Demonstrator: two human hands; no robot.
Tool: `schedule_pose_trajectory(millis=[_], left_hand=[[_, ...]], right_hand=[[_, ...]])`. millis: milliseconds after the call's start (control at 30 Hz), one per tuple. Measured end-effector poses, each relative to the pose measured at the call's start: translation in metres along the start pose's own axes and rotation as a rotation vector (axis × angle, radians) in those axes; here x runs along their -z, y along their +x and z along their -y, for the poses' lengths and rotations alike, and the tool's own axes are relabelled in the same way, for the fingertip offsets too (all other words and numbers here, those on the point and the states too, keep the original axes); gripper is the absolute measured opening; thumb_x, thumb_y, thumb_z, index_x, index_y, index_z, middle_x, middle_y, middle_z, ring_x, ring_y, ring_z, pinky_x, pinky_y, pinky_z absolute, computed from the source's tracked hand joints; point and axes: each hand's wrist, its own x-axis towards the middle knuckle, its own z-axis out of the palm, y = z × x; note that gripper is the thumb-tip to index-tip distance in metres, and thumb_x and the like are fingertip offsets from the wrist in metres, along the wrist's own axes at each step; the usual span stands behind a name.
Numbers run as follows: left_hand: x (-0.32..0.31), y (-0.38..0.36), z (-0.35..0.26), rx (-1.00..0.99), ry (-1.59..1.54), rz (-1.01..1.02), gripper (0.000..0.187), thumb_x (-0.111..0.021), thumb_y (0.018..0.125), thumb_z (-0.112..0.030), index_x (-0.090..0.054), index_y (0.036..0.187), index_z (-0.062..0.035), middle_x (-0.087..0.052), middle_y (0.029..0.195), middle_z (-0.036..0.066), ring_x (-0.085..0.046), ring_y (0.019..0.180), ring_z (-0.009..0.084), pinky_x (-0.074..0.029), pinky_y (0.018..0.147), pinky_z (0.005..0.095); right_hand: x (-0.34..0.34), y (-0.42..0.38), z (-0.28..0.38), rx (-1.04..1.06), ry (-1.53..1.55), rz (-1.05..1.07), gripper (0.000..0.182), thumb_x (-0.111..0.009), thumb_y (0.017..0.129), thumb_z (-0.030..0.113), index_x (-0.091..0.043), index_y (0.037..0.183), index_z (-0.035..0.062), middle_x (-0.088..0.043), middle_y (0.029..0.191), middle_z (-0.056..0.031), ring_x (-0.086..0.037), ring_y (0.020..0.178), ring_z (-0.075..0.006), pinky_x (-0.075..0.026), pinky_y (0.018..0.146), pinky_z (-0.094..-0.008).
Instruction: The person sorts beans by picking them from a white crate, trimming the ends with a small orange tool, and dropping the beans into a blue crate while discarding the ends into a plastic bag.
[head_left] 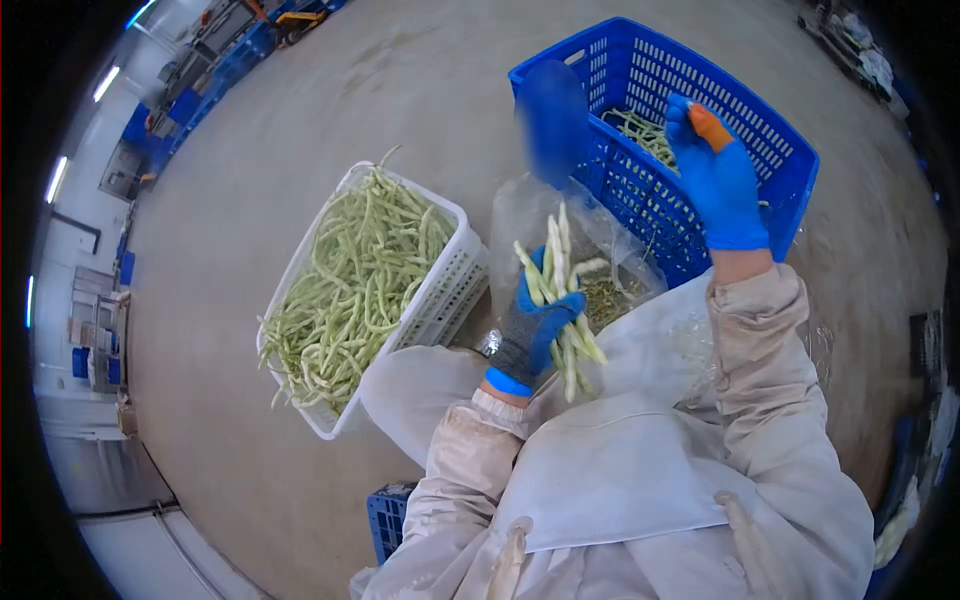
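My left hand (545,325), in a grey and blue glove, is wrapped round a small bunch of long pale green beans (558,265). The beans stick out above and below the fingers. My right hand (715,180), in a blue glove with an orange finger cover, is raised in front of the blue crate (790,180). Its fingers are curled together, and whether anything small is between them is hidden. More beans (645,135) lie inside that crate. Below it, a clear plastic bag (515,225) holds small green-brown scraps (605,300).
A white plastic basket (450,290) heaped with long beans (365,270) stands on the floor to the left. A small dark blue crate (388,520) is beside my seat. A blurred blue patch (557,120) covers part of the blue crate. Equipment lines the far wall.
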Motion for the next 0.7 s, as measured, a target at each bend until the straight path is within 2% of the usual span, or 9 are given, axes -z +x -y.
schedule_pose_trajectory(millis=[33,133,233,300,333,367,467,633,700], left_hand=[[0.004,0.001,-0.003,-0.004,-0.001,-0.011,0.071,-0.065,0.079,-0.010,-0.028,0.139,-0.0022,-0.050,0.120,0.009,-0.050,0.105,0.0165,-0.044,0.089,0.0291],[0.010,0.002,-0.018,0.010,-0.206,-0.166,0.061,-0.059,0.079,-0.007,-0.035,0.134,-0.0040,-0.055,0.103,0.006,-0.055,0.087,0.0137,-0.047,0.077,0.0267],[0.016,0.008,-0.014,0.078,-0.460,-0.276,0.049,-0.057,0.080,-0.009,-0.044,0.127,-0.0017,-0.057,0.098,0.007,-0.056,0.085,0.0156,-0.047,0.076,0.0272],[0.032,0.013,0.004,0.160,-0.479,-0.249,0.036,-0.057,0.082,-0.013,-0.052,0.115,-0.0001,-0.059,0.091,0.007,-0.057,0.083,0.0169,-0.048,0.073,0.0278],[0.033,0.015,0.006,0.152,-0.610,-0.272,0.031,-0.057,0.083,-0.014,-0.054,0.111,-0.0001,-0.059,0.089,0.007,-0.057,0.081,0.0167,-0.048,0.073,0.0278],[0.033,0.018,0.007,0.147,-0.742,-0.295,0.027,-0.056,0.083,-0.016,-0.056,0.106,-0.0001,-0.059,0.087,0.007,-0.057,0.080,0.0164,-0.047,0.072,0.0277],[0.044,0.026,0.006,0.058,-0.781,-0.351,0.018,-0.055,0.084,-0.017,-0.055,0.096,-0.0032,-0.056,0.081,0.004,-0.054,0.074,0.0150,-0.046,0.069,0.0268],[0.057,0.023,-0.008,-0.076,-0.831,-0.459,0.009,-0.052,0.085,-0.016,-0.051,0.087,-0.0071,-0.051,0.075,0.002,-0.051,0.069,0.0115,-0.045,0.068,0.0248],[0.075,0.025,0.006,-0.166,-0.750,-0.350,0.013,-0.052,0.085,-0.021,-0.052,0.088,-0.0080,-0.054,0.077,0.001,-0.055,0.071,0.0153,-0.049,0.066,0.0311]], right_hand=[[0.009,-0.002,0.005,0.049,-0.165,0.015,0.021,-0.055,0.083,0.000,-0.062,0.103,-0.0024,-0.063,0.099,-0.0097,-0.060,0.091,-0.0177,-0.048,0.086,-0.0293],[0.048,-0.036,-0.027,0.424,-1.642,0.467,0.033,-0.063,0.078,0.008,-0.061,0.110,0.0013,-0.061,0.111,-0.0156,-0.056,0.104,-0.0297,-0.044,0.093,-0.0344],[0.063,-0.070,-0.054,0.197,-1.430,0.434,0.036,-0.064,0.078,0.012,-0.059,0.112,0.0008,-0.054,0.119,-0.0188,-0.051,0.111,-0.0344,-0.041,0.094,-0.0365],[0.045,-0.086,-0.057,-0.147,-1.200,0.371,0.039,-0.062,0.079,0.010,-0.056,0.117,0.0027,-0.052,0.122,-0.0183,-0.051,0.112,-0.0333,-0.043,0.090,-0.0373],[0.039,-0.096,-0.062,0.094,-1.232,0.404,0.037,-0.061,0.080,0.008,-0.057,0.117,0.0038,-0.056,0.115,-0.0165,-0.055,0.105,-0.0288,-0.046,0.083,-0.0357],[0.033,-0.105,-0.063,0.091,-1.233,0.398,0.037,-0.061,0.080,0.008,-0.057,0.117,0.0038,-0.056,0.115,-0.0165,-0.055,0.105,-0.0288,-0.046,0.083,-0.0357],[0.006,-0.119,-0.050,-0.213,-0.994,0.359,0.033,-0.058,0.083,0.002,-0.058,0.115,0.0047,-0.062,0.100,-0.0082,-0.058,0.088,-0.0165,-0.046,0.076,-0.0292],[0.018,-0.132,-0.054,-0.135,-1.021,0.414,0.028,-0.055,0.085,0.002,-0.059,0.113,0.0029,-0.063,0.094,-0.0088,-0.058,0.082,-0.0161,-0.046,0.072,-0.0284],[0.020,-0.136,-0.052,-0.109,-1.050,0.458,0.027,-0.055,0.086,0.002,-0.060,0.112,0.0023,-0.064,0.092,-0.0091,-0.058,0.081,-0.0157,-0.046,0.072,-0.0279]])
